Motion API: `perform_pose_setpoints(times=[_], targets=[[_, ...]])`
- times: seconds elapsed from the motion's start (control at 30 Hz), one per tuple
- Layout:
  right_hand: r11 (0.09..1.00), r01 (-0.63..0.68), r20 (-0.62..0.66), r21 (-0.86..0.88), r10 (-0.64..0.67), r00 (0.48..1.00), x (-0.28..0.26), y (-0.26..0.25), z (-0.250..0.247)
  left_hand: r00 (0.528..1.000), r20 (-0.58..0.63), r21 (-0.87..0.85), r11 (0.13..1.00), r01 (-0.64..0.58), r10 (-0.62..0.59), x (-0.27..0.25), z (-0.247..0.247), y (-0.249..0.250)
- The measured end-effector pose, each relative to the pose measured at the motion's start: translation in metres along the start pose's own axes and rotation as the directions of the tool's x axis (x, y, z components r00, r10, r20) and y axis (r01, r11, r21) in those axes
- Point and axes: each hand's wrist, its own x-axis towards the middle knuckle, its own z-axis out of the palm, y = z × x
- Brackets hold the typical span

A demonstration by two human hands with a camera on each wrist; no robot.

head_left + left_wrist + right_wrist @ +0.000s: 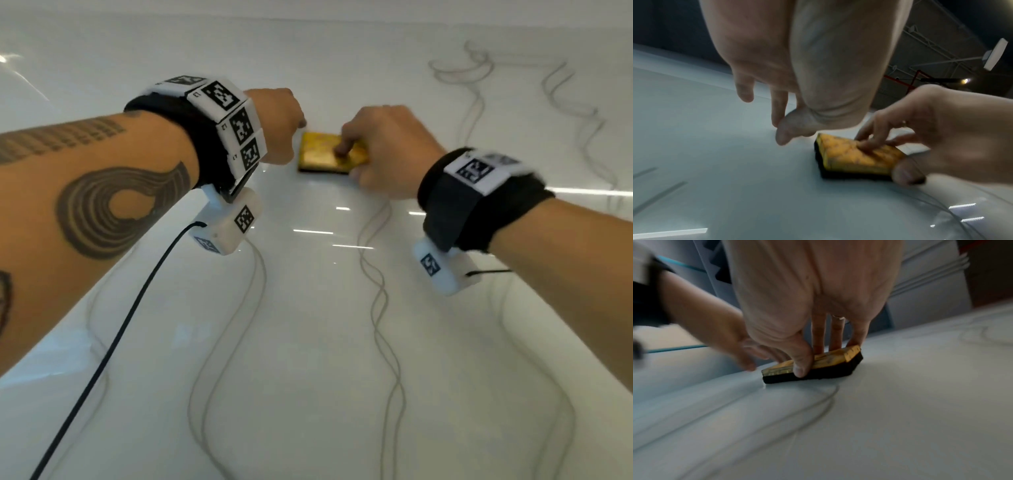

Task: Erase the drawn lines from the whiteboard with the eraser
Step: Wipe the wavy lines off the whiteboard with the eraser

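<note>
A yellow-topped eraser [322, 156] with black felt underneath lies flat on the glossy whiteboard [308, 359]. My right hand [352, 164] grips it, thumb [800, 368] on the near side and fingers [835, 340] pressing on its top and far edge. My left hand [284, 123] hovers just left of the eraser with loosely curled fingers [780, 113] and holds nothing. Thin grey wavy lines [376, 294] run down the board toward me. More drawn loops [579, 113] sit at the far right, and one line curves just below the eraser [831, 395].
A black cable [113, 342] trails from my left wrist camera across the board's lower left. The board's far edge [308, 22] lies beyond the hands. Ceiling lights reflect as bright streaks [313, 232] on the surface.
</note>
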Motion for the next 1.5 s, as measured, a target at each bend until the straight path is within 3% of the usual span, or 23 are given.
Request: perform_pose_setpoints(times=[0.07,0.13,0.2,0.3,0.4,0.47,0.53,0.63,0.73,0.83,0.97,1.03,1.13,1.2,1.37,1.43,1.5], targets=[[0.999,0.041,0.080,0.017,-0.042,0.996,-0.026,0.009,0.001,1.000,-0.016,-0.024,0.999,0.023,-0.024,0.000,-0.001,0.003],[1.000,-0.008,0.080,-0.026,0.010,0.997,-0.047,0.041,-0.015,0.999,-0.017,-0.036,0.999,0.033,-0.034,-0.003,-0.003,0.009],[0.985,-0.163,-0.010,-0.060,0.163,0.987,-0.060,0.083,-0.040,0.999,-0.023,-0.062,0.998,0.025,-0.026,-0.007,-0.006,0.016],[0.927,-0.370,-0.143,-0.060,0.359,0.922,-0.051,0.127,-0.062,0.998,-0.059,-0.092,0.996,0.006,-0.011,-0.010,-0.013,0.030],[0.964,-0.264,-0.136,-0.039,0.256,0.957,-0.039,0.115,-0.049,0.997,-0.071,-0.103,0.995,0.004,-0.011,-0.005,-0.020,0.052],[0.993,-0.112,-0.051,-0.022,0.111,0.993,-0.051,0.109,-0.040,0.996,-0.086,-0.120,0.993,-0.009,-0.002,-0.001,-0.026,0.072],[0.998,-0.053,0.021,-0.046,0.054,0.998,-0.070,0.120,-0.044,0.996,-0.087,-0.127,0.992,-0.022,0.011,0.004,-0.030,0.091],[0.976,-0.186,-0.065,-0.114,0.179,0.982,-0.078,0.164,-0.070,0.997,-0.074,-0.126,0.992,-0.024,0.014,0.011,-0.038,0.115],[0.942,-0.316,-0.186,-0.114,0.292,0.938,-0.054,0.184,-0.083,0.997,-0.075,-0.100,0.995,0.001,-0.008,0.017,-0.048,0.133],[0.977,-0.212,-0.192,-0.037,0.201,0.960,-0.029,0.157,-0.066,0.997,-0.060,-0.056,0.998,0.041,-0.044,0.028,-0.055,0.140],[0.999,-0.034,-0.048,-0.041,0.032,0.998,-0.043,0.135,-0.049,0.996,-0.036,-0.107,0.991,0.075,-0.079,0.028,-0.059,0.138],[0.995,-0.083,-0.056,-0.059,0.080,0.995,-0.043,0.156,-0.059,0.995,-0.021,-0.103,0.990,0.097,-0.100,0.026,-0.056,0.136],[0.955,-0.276,-0.193,-0.111,0.252,0.948,-0.017,0.190,-0.077,0.992,-0.014,-0.113,0.986,0.122,-0.125,0.021,-0.055,0.138],[0.938,-0.324,-0.201,-0.123,0.296,0.934,0.012,0.188,-0.083,0.991,-0.001,-0.116,0.984,0.134,-0.135,0.018,-0.053,0.137],[0.984,-0.160,-0.195,-0.083,0.141,0.971,0.053,0.152,-0.066,0.992,0.034,-0.153,0.980,0.124,-0.120,0.014,-0.056,0.132],[0.987,-0.109,-0.195,-0.114,0.086,0.977,0.047,0.160,-0.064,0.994,0.040,-0.174,0.978,0.112,-0.106,0.013,-0.056,0.130],[0.982,-0.139,-0.176,-0.125,0.116,0.977,0.038,0.181,-0.074,0.995,0.033,-0.171,0.981,0.093,-0.089,0.012,-0.054,0.128]])
